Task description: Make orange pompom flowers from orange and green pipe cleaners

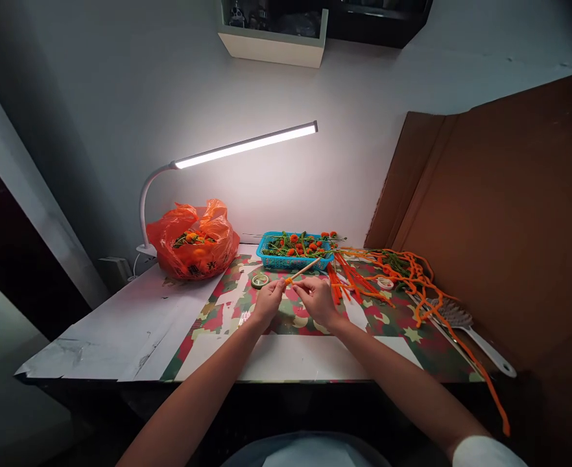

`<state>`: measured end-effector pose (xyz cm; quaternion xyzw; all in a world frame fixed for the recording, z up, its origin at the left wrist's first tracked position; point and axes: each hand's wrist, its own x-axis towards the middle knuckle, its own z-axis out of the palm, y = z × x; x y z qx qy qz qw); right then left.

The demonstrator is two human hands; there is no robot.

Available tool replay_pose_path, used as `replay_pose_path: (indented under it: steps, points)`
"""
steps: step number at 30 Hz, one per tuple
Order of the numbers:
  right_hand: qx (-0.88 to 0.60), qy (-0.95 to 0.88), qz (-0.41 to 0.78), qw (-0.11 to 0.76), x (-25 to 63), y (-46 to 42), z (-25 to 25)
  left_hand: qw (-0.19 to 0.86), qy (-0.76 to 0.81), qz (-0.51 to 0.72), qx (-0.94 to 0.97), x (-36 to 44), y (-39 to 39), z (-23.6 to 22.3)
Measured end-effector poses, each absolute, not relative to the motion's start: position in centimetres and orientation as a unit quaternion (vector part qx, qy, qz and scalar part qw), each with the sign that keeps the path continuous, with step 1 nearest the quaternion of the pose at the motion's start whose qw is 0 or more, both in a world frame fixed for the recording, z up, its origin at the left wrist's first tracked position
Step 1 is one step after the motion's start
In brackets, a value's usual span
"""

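We list one lamp [246, 146], lit white: a long straight bar, rising toward its right end, on a curved neck [143, 204]. Behind the lamp, we record one wall [106, 84], plain, pale grey, brightest close to the light. Above the lamp, one pale-edged shelf [274, 48], its small contents too dim to identify; farther to the lamp's right, one dark cabinet [378, 27]. Below the lamp, one table [106, 331], white at left, with a patterned cover [205, 318] in red, green and cream. Well right of the lamp, one large brown cardboard sheet [500, 194], upright. Well left of the lamp, we note one pale strip [28, 188], slanting beside a dark panel [4, 233].
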<state>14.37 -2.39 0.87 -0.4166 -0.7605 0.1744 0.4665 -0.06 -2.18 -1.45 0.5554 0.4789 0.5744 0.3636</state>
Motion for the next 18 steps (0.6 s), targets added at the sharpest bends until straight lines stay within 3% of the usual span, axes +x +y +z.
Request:
replay_pose_path:
  steps: [4,8,14,18]
  points:
    - [-0.355,-0.708,0.405,0.458,14.7,-1.1,0.3,0.491,0.404,0.555,0.536,-0.3,-2.3,-1.0]
    - [-0.328,-0.726,0.513,0.319,16.4,0.3,1.4,0.514,0.356,0.495,0.603,-0.9,-2.8,-0.6]
    - [-0.338,-0.811,0.46,0.129,18.8,2.3,3.6,0.446,0.364,0.326,0.75,-1.7,-3.5,-0.5]
    - [-0.348,-0.846,0.372,0.158,18.9,2.3,2.9,0.385,0.384,0.29,0.788,-2.0,-3.0,-0.8]
